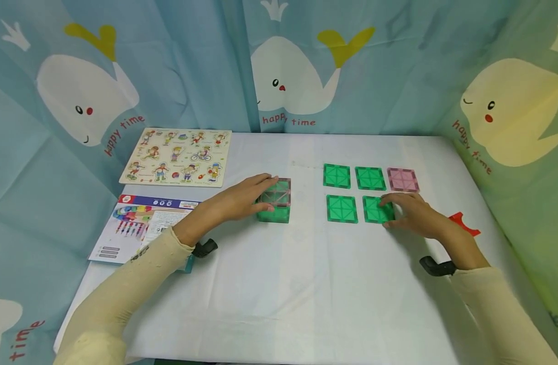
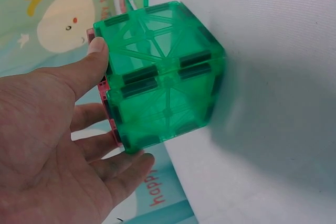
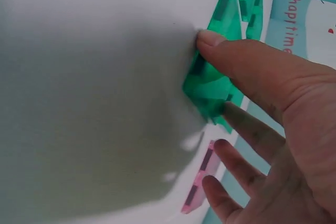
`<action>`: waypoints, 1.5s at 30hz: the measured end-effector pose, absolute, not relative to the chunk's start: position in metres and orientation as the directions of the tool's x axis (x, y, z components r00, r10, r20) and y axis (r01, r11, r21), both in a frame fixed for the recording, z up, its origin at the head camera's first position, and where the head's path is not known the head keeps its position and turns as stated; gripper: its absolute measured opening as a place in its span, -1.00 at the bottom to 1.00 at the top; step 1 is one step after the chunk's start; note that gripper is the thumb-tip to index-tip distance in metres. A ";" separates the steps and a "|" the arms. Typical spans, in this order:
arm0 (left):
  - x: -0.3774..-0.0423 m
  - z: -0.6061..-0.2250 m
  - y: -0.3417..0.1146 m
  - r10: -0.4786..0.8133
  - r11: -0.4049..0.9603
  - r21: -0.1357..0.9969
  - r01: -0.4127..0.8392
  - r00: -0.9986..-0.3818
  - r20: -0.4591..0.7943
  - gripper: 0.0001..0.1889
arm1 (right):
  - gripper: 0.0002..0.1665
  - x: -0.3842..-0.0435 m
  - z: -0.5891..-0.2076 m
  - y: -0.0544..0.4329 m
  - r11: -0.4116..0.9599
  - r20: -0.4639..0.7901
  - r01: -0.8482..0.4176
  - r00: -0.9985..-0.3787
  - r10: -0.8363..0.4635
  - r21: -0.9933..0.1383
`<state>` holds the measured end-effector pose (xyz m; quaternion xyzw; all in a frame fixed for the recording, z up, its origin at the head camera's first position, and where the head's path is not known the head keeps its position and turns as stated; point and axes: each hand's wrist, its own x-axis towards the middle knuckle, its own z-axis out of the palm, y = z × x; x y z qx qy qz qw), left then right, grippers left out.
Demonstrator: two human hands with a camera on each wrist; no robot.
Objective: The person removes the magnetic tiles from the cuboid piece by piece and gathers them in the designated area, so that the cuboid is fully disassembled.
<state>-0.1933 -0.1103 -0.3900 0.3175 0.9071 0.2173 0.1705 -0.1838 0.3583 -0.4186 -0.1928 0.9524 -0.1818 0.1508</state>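
A cube of translucent magnetic tiles (image 1: 274, 214), with green sides and a pink top, stands on the table left of the loose tiles. My left hand (image 1: 242, 196) reaches over it from the left, thumb at the near top edge and fingertips at the far side. In the left wrist view, the thumb (image 2: 97, 45) lies against the top edge of the cube (image 2: 163, 72). My right hand (image 1: 413, 215) pinches a flat green square tile (image 1: 373, 210) between thumb and index finger. The right wrist view shows this tile (image 3: 223, 22) tilted, its other fingers spread beside it.
Three more green tiles (image 1: 337, 176) and a pink tile (image 1: 403, 180) lie flat near the right hand. A red piece (image 1: 463, 223) lies under the right forearm. At left are a picture puzzle board (image 1: 176, 157) and a printed booklet or box (image 1: 142, 223). Curtains (image 1: 206, 66) surround the table (image 1: 260, 304).
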 end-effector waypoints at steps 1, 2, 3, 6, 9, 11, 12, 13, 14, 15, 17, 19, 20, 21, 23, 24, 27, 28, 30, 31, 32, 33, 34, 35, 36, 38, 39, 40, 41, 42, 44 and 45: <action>-0.193 -0.390 -0.110 0.651 0.703 0.503 0.503 -0.740 -0.170 -0.14 | -0.35 -0.184 -0.418 0.357 0.866 -0.225 -0.313 -0.880 -0.419 -0.390; -0.193 -0.390 -0.111 0.652 0.702 0.503 0.504 -0.740 -0.169 -0.15 | -0.35 -0.185 -0.418 0.356 0.871 -0.230 -0.314 -0.880 -0.417 -0.377; -0.193 -0.389 -0.111 0.652 0.701 0.506 0.503 -0.739 -0.169 -0.14 | -0.36 -0.186 -0.417 0.355 0.875 -0.227 -0.321 -0.880 -0.417 -0.363; -0.193 -0.389 -0.111 0.650 0.702 0.508 0.499 -0.740 -0.172 -0.14 | -0.40 -0.188 -0.413 0.347 0.878 -0.206 -0.341 -0.883 -0.421 -0.335; -0.194 -0.389 -0.111 0.649 0.702 0.511 0.496 -0.741 -0.173 -0.14 | -0.47 -0.190 -0.410 0.334 0.863 -0.146 -0.362 -0.889 -0.433 -0.353; -0.194 -0.390 -0.110 0.651 0.700 0.511 0.499 -0.740 -0.170 -0.14 | -0.47 -0.192 -0.409 0.321 0.843 -0.100 -0.376 -0.891 -0.443 -0.384; -0.194 -0.390 -0.110 0.652 0.699 0.512 0.500 -0.740 -0.167 -0.14 | -0.47 -0.193 -0.408 0.313 0.832 -0.087 -0.377 -0.891 -0.446 -0.408; -0.194 -0.390 -0.110 0.652 0.697 0.514 0.499 -0.739 -0.167 -0.14 | -0.46 -0.193 -0.407 0.305 0.822 -0.081 -0.372 -0.892 -0.445 -0.432; -0.194 -0.390 -0.110 0.653 0.696 0.516 0.500 -0.739 -0.165 -0.15 | -0.43 -0.194 -0.406 0.296 0.808 -0.076 -0.366 -0.891 -0.447 -0.462; -0.194 -0.390 -0.110 0.653 0.695 0.518 0.499 -0.739 -0.165 -0.15 | -0.40 -0.195 -0.406 0.287 0.795 -0.080 -0.356 -0.890 -0.448 -0.492; -0.195 -0.391 -0.110 0.652 0.695 0.520 0.496 -0.740 -0.166 -0.15 | -0.33 -0.197 -0.406 0.268 0.760 -0.084 -0.341 -0.885 -0.458 -0.553; -0.195 -0.391 -0.110 0.651 0.698 0.516 0.496 -0.740 -0.169 -0.15 | -0.25 -0.199 -0.408 0.249 0.735 -0.090 -0.335 -0.877 -0.472 -0.589; -0.195 -0.391 -0.110 0.650 0.700 0.514 0.496 -0.740 -0.170 -0.15 | -0.22 -0.200 -0.409 0.239 0.722 -0.092 -0.334 -0.872 -0.481 -0.606; -0.194 -0.391 -0.109 0.649 0.701 0.512 0.496 -0.741 -0.171 -0.15 | -0.21 -0.200 -0.410 0.229 0.711 -0.094 -0.334 -0.867 -0.489 -0.619; -0.194 -0.391 -0.108 0.646 0.706 0.504 0.497 -0.743 -0.173 -0.15 | -0.20 -0.201 -0.410 0.210 0.692 -0.106 -0.325 -0.858 -0.502 -0.645; -0.195 -0.391 -0.108 0.647 0.707 0.500 0.500 -0.743 -0.172 -0.15 | -0.21 -0.201 -0.410 0.200 0.679 -0.111 -0.318 -0.854 -0.508 -0.662; -0.195 -0.391 -0.107 0.647 0.708 0.495 0.505 -0.744 -0.167 -0.15 | -0.24 -0.204 -0.411 0.176 0.637 -0.111 -0.297 -0.848 -0.519 -0.711; -0.195 -0.391 -0.107 0.649 0.706 0.495 0.507 -0.743 -0.164 -0.15 | -0.25 -0.205 -0.411 0.170 0.623 -0.109 -0.289 -0.847 -0.520 -0.727; -0.196 -0.391 -0.108 0.656 0.698 0.497 0.515 -0.738 -0.156 -0.16 | -0.26 -0.207 -0.412 0.158 0.600 -0.102 -0.281 -0.846 -0.523 -0.749; -0.196 -0.391 -0.108 0.660 0.695 0.497 0.520 -0.736 -0.153 -0.16 | -0.26 -0.207 -0.412 0.154 0.591 -0.099 -0.276 -0.846 -0.523 -0.758; -0.196 -0.391 -0.108 0.664 0.690 0.499 0.524 -0.733 -0.148 -0.16 | -0.26 -0.208 -0.413 0.149 0.585 -0.094 -0.278 -0.846 -0.525 -0.762; -0.196 -0.391 -0.108 0.669 0.685 0.501 0.529 -0.729 -0.144 -0.16 | -0.27 -0.208 -0.413 0.146 0.576 -0.089 -0.279 -0.845 -0.527 -0.768; -0.197 -0.392 -0.108 0.672 0.682 0.502 0.532 -0.727 -0.142 -0.16 | -0.28 -0.208 -0.413 0.143 0.572 -0.084 -0.283 -0.844 -0.530 -0.770; -0.197 -0.392 -0.108 0.675 0.678 0.502 0.537 -0.724 -0.138 -0.16 | -0.30 -0.207 -0.413 0.140 0.570 -0.079 -0.286 -0.844 -0.530 -0.771; -0.197 -0.392 -0.108 0.677 0.676 0.503 0.538 -0.723 -0.137 -0.16 | -0.31 -0.207 -0.413 0.138 0.568 -0.075 -0.286 -0.846 -0.528 -0.772; -0.198 -0.392 -0.108 0.677 0.675 0.506 0.538 -0.723 -0.135 -0.16 | -0.33 -0.206 -0.413 0.136 0.566 -0.063 -0.291 -0.850 -0.523 -0.772; -0.198 -0.392 -0.108 0.676 0.675 0.507 0.536 -0.724 -0.136 -0.16 | -0.34 -0.206 -0.412 0.135 0.564 -0.059 -0.290 -0.853 -0.519 -0.773; -0.198 -0.391 -0.108 0.675 0.676 0.510 0.533 -0.725 -0.137 -0.16 | -0.35 -0.205 -0.412 0.134 0.566 -0.056 -0.289 -0.856 -0.514 -0.773; -0.198 -0.391 -0.109 0.675 0.674 0.514 0.531 -0.726 -0.135 -0.16 | -0.36 -0.205 -0.412 0.134 0.567 -0.054 -0.287 -0.859 -0.509 -0.772; -0.198 -0.391 -0.109 0.675 0.672 0.517 0.530 -0.725 -0.134 -0.15 | -0.37 -0.204 -0.412 0.133 0.566 -0.049 -0.289 -0.861 -0.507 -0.772; -0.199 -0.391 -0.109 0.676 0.669 0.523 0.529 -0.725 -0.131 -0.13 | -0.39 -0.202 -0.411 0.133 0.565 -0.040 -0.293 -0.863 -0.503 -0.771; -0.199 -0.391 -0.109 0.674 0.670 0.525 0.525 -0.727 -0.134 -0.11 | -0.39 -0.202 -0.411 0.133 0.566 -0.037 -0.294 -0.865 -0.500 -0.770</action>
